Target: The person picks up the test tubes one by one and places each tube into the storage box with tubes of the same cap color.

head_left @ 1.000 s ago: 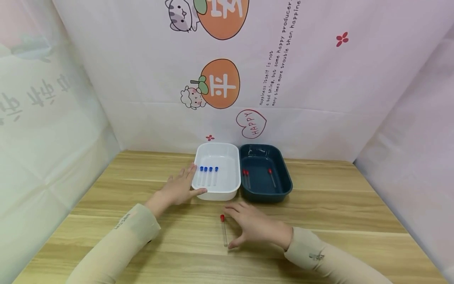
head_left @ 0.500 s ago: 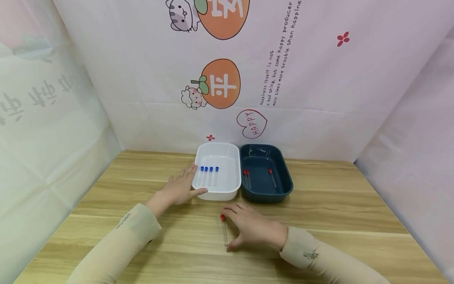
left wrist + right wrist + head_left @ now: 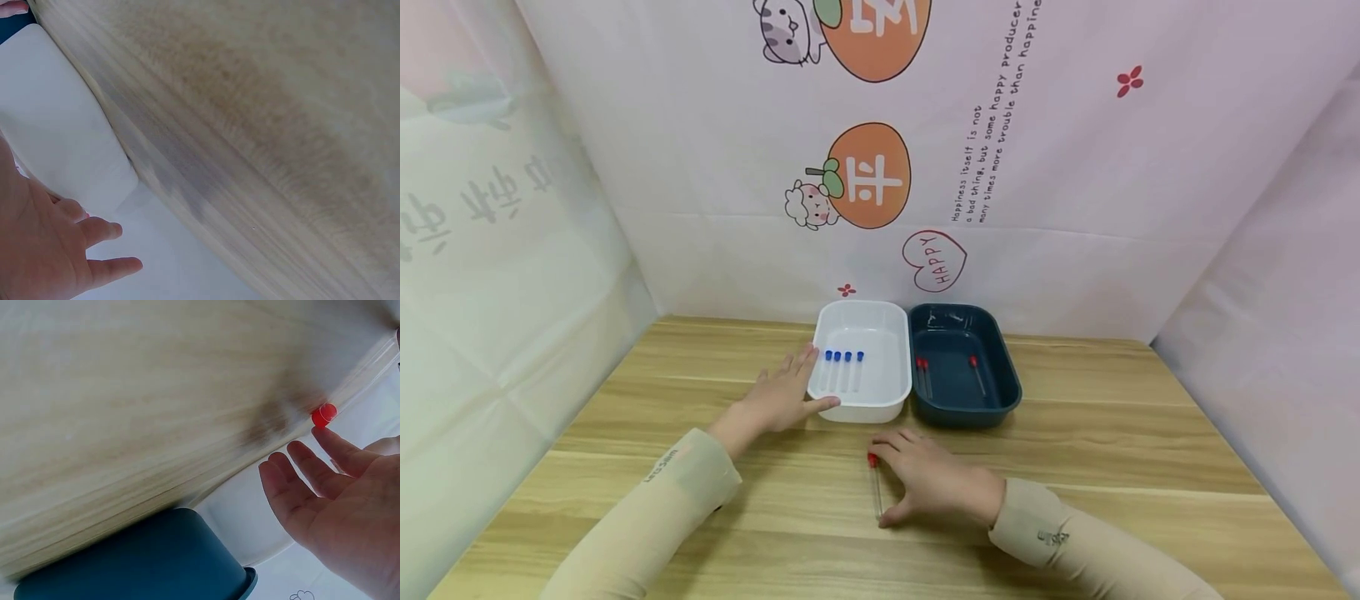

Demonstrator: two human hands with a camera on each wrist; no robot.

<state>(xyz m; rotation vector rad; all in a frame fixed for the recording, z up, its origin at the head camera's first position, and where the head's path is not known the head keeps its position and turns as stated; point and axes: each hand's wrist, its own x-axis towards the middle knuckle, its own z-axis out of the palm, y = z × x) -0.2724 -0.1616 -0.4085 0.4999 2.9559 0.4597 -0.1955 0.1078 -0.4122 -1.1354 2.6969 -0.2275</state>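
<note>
A test tube with a red cap lies on the wooden table in front of the two bins. My right hand spans it lengthwise, index fingertip at the cap and thumb at the bottom end. In the right wrist view the index fingertip meets the red cap; the thumb is mostly hidden there. With fingers extended, my left hand rests along the left wall and front corner of the white bin. Several blue-capped test tubes lie side by side in that bin.
To the right, against the white bin, stands a dark blue bin with 3 red-capped test tubes in it. A printed cloth hangs behind the wooden table, and more cloth hangs at both sides.
My right hand has shifted slightly left and closed in on the red-capped test tube, its thumb now at the tube's bottom end. The left hand holds its place on the white bin.
</note>
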